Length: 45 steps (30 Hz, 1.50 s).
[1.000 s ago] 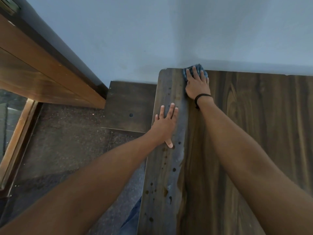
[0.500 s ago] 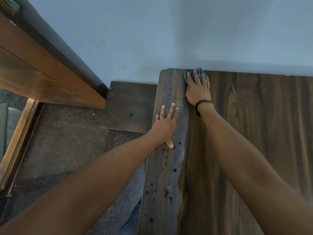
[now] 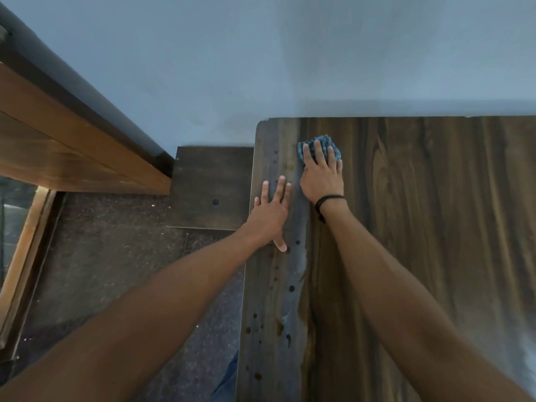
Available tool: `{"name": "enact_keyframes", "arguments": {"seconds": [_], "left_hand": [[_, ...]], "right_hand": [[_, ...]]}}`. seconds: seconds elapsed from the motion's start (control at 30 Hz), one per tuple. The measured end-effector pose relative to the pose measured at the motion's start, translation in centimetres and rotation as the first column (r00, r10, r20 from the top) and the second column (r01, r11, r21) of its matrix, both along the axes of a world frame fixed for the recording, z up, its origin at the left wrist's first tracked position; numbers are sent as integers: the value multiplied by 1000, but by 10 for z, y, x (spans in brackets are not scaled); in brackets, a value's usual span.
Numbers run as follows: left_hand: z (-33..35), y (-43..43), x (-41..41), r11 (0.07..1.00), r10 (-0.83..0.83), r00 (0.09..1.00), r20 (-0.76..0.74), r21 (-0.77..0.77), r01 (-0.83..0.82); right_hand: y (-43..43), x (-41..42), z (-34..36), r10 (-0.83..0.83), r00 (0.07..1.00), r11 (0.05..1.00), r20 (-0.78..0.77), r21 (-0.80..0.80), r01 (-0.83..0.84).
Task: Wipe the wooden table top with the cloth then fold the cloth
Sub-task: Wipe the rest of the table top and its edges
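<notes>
Blue cloth [image 3: 320, 147] lies under right hand [image 3: 322, 181] on wooden table top [image 3: 435, 227]

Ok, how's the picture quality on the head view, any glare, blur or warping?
Head view: wide-angle warping bends the table edges; pale glare at its lower right; dim, even light; soft shadow along the wall; cloth under the right hand reasonably sharp.

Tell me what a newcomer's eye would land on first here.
First, the right hand pressing a blue cloth flat on the wooden table top near its far left corner. Next, the left hand spread flat beside it on the table's paler left strip, which is dotted with dark spots.
</notes>
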<state>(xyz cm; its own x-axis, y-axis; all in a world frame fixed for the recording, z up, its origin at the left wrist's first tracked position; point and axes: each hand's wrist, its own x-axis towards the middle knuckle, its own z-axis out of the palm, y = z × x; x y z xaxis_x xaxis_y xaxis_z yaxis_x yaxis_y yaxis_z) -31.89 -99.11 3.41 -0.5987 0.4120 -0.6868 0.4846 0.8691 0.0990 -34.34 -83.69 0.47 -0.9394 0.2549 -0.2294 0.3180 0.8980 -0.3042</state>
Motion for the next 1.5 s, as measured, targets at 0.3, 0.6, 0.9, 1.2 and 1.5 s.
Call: {"name": "enact_keyframes", "arguments": {"seconds": [0.3, 0.6, 0.9, 1.2, 1.5], "left_hand": [[-3, 0, -1, 999, -26, 1000, -7, -31, 25], [-5, -2, -1, 1000, -13, 1000, -22, 6, 13], [-9, -3, -3, 999, -35, 999, -9, -7, 35], [-13, -5, -2, 999, -43, 998, -46, 13, 44], [-13, -3, -1, 999, -37, 999, -34, 34, 38]], "right_hand": [[11, -27, 4, -15, 1000, 996, 15, -89, 16], [18, -5, 0, 39, 999, 999, -31, -20, -39], [23, -43, -1, 119, 992, 993, -45, -22, -120], [1, -78, 3, 105, 995, 993, -6, -60, -105], [18, -74, -3, -94, 995, 994, 16, -48, 95]]}}
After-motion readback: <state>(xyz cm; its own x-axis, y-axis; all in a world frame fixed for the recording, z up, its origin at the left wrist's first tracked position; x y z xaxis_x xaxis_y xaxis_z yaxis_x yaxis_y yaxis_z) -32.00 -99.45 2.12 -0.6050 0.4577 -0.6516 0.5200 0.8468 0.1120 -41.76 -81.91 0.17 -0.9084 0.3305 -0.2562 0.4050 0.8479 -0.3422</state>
